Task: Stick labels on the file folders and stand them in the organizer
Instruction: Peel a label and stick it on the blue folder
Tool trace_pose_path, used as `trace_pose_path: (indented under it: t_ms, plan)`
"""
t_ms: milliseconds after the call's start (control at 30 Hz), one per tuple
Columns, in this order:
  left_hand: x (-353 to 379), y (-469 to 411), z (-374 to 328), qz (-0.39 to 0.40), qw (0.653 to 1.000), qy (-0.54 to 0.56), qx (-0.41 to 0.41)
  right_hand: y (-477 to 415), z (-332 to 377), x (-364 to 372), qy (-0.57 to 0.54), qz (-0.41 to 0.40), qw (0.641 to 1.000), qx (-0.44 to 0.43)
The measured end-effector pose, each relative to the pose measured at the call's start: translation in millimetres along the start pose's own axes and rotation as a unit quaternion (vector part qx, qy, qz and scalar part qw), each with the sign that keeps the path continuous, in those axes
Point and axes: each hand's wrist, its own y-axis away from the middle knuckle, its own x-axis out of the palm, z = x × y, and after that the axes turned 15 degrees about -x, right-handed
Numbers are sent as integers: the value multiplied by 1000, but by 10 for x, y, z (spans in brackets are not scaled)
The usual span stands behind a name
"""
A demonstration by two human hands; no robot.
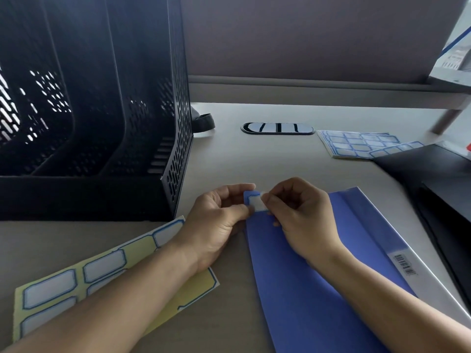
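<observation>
Pinching a blue-bordered label (257, 203) at the far left corner of the blue file folder (318, 289), the left hand (219, 220) and right hand (300, 215) grip it from opposite sides, fingers curled. Left of the folder, a yellow label sheet (144, 247) lies under the left forearm. Farther left stands the black mesh organizer (102, 123). Spare label sheets (356, 143) lie on the tabletop (254, 161) beyond the folder.

Blue-edged label (256, 203) on far corner of flat blue folder (305, 289), near black organizer (175, 149)
</observation>
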Motion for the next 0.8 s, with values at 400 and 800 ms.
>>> trace_pose_path:
  t_ms: [400,800]
  plan:
    - [9,9,-8,3,1000,9,-2,-10,-42,9,21,4,1000,7]
    - [79,4,-58,-23,999,26,-39,0,-30,19,30,10,999,20]
